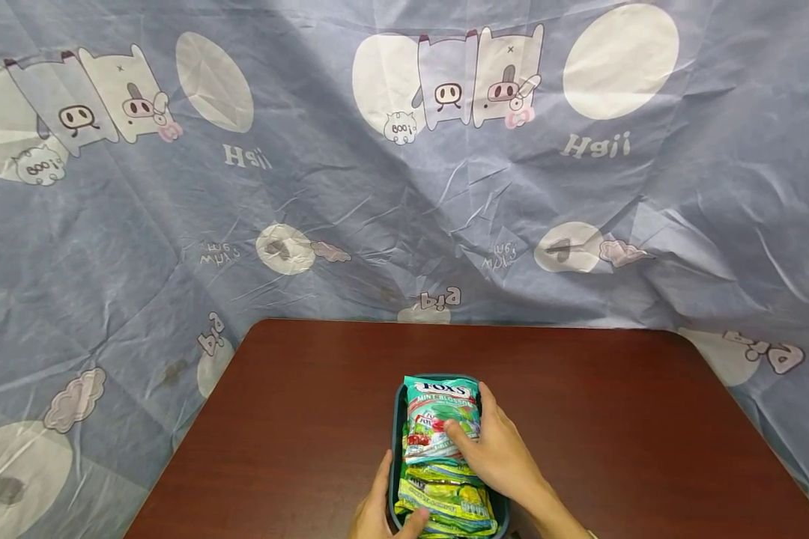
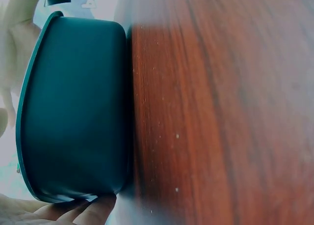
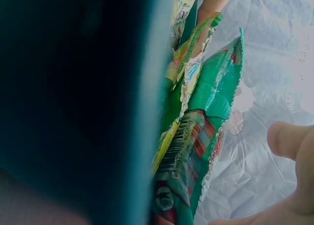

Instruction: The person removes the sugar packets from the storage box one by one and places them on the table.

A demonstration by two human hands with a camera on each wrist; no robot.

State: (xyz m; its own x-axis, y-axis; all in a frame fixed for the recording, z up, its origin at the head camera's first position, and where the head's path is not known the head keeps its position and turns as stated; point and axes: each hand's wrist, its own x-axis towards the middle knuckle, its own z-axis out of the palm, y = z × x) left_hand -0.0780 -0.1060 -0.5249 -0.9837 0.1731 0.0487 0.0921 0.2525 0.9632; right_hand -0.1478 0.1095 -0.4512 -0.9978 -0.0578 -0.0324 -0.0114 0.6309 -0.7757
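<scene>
A dark teal plastic bin [image 1: 397, 438] stands on the table, filled with candy bags. On top at its far end lies a green Fox's mint bag [image 1: 437, 397]; yellow-green candy bags [image 1: 448, 500] fill the near end. My left hand [image 1: 375, 509] holds the near left side, thumb over the rim, fingers [image 2: 95, 212] along the outer wall. At the far right side my right hand [image 1: 502, 453] holds the bin, its thumb [image 3: 287, 140] reaching above the mint bag. Most right fingers are hidden behind the wall, which blurs much of the right wrist view.
The brown wooden table [image 1: 297, 434] extends on both sides of the bin and behind it. A grey-blue cloth [image 1: 350, 187] with cartoon prints hangs in creases around the table's back and sides.
</scene>
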